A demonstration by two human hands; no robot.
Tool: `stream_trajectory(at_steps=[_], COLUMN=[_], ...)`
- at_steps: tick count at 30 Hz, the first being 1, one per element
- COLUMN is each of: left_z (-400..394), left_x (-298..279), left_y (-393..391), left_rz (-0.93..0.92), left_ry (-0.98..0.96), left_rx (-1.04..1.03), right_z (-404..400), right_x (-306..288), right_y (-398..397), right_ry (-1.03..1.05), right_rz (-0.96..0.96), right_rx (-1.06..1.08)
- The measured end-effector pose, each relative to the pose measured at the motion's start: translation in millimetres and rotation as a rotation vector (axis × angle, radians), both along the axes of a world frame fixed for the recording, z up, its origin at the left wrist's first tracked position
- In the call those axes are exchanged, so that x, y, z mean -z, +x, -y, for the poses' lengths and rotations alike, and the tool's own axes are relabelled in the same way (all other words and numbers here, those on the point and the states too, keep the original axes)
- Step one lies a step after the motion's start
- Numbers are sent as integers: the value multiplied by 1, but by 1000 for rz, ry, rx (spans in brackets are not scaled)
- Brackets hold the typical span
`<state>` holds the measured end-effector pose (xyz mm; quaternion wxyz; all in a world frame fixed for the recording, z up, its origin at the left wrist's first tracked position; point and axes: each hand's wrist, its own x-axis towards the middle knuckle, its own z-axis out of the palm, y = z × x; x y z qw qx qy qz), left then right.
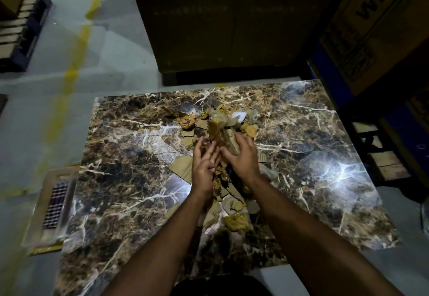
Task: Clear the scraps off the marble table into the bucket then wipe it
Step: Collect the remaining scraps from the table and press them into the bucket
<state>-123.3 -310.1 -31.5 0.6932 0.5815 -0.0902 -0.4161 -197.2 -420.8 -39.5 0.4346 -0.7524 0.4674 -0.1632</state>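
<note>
A heap of scraps (pixel 228 220), made of torn cardboard, yellow foam lumps and bits of clear plastic, runs down the middle of the brown veined marble table (pixel 130 156). My left hand (pixel 204 164) is at the heap's centre with straight fingers, its palm pressed against a raised bunch of cardboard and plastic (pixel 218 131). My right hand (pixel 242 159) curls over the other side of that bunch, so the bunch sits squeezed between both hands. A dark round shape (pixel 220 285) at the bottom edge, below the table, may be the bucket.
Large cardboard boxes (pixel 222 22) stand right behind the table, and a printed box (pixel 380 24) is at the back right. A flat tray with a checked cloth (pixel 54 205) lies on the floor by the table's left edge. A pallet (pixel 21 31) sits far left.
</note>
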Motion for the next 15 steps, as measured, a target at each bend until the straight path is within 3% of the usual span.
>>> stream_trajectory(at_steps=[8, 12, 15], left_z=[-5, 1, 13], left_x=[-26, -47, -64], left_y=[28, 48, 61], left_rz=[383, 725, 872], left_ry=[118, 111, 96], left_rx=[-89, -16, 111], right_z=[25, 29, 28], right_x=[-37, -64, -77], right_y=[-16, -16, -12], right_ry=[-116, -252, -291], right_rz=[30, 30, 88], right_rx=[-191, -341, -409])
